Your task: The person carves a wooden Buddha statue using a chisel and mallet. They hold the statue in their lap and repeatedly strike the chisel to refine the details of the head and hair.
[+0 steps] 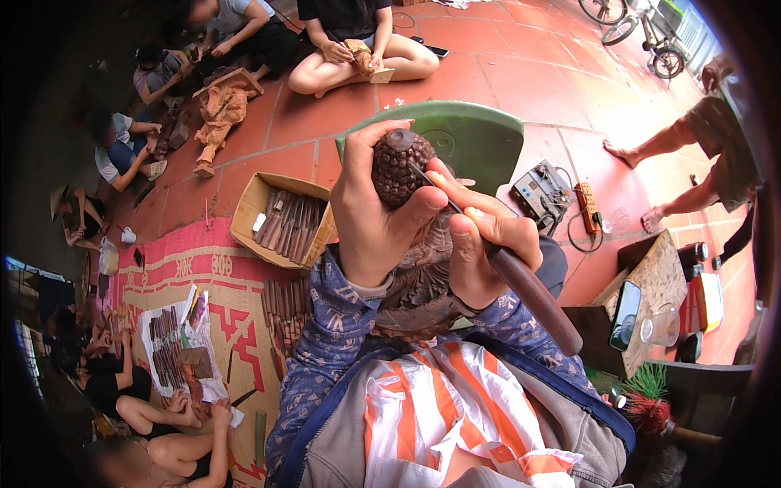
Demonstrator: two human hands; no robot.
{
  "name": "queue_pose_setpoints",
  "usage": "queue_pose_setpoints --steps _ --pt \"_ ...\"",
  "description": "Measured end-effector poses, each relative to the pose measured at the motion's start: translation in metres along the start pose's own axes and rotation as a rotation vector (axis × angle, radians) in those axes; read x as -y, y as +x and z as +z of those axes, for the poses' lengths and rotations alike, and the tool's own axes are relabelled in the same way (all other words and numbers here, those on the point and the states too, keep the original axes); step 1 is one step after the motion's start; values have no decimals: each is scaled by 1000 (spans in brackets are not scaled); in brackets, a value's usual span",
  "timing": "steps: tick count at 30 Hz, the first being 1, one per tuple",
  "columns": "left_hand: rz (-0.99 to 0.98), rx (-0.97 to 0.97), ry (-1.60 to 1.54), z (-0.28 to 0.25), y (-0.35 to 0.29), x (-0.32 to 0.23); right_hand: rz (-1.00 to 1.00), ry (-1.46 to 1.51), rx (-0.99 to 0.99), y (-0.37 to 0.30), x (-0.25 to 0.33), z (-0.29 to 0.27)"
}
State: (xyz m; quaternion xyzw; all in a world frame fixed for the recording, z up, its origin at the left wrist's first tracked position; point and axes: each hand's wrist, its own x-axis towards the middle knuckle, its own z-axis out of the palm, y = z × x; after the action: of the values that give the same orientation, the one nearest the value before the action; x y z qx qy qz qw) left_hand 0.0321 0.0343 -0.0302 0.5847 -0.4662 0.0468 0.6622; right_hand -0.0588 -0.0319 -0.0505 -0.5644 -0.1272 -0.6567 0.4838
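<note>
A dark wooden carving (419,281) rests in my lap, its rounded head (394,177) covered in rows of small knobs. My left hand (366,224) is wrapped around the side of that head, steadying it with the thumb below and fingers along the far side. In my right hand (492,244) is a carving chisel (533,299) with a long brown wooden handle. Its thin metal blade points up and left, and the tip meets the knobs between my two hands. Much of the carving's body is hidden behind my wrists.
Left of my arms, a cardboard box (244,213) holds many chisels; more chisels (285,313) lie on the patterned mat (236,285). Beyond the carving is a green plastic chair (480,134). To the right are an electrical control box (541,193) and a wooden box (671,281) bearing a phone (625,315). Several people sit around.
</note>
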Motion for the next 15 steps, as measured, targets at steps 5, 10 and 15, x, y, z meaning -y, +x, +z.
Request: queue_pose_setpoints --steps 5,10,15 --pt "-14 1 4 0 -1 3 -52 -38 31 2 1 -1" --pt "12 0 31 -1 0 3 -66 -123 86 4 4 -4" --pt "15 16 43 -2 0 2 -59 -97 59 4 5 -1"
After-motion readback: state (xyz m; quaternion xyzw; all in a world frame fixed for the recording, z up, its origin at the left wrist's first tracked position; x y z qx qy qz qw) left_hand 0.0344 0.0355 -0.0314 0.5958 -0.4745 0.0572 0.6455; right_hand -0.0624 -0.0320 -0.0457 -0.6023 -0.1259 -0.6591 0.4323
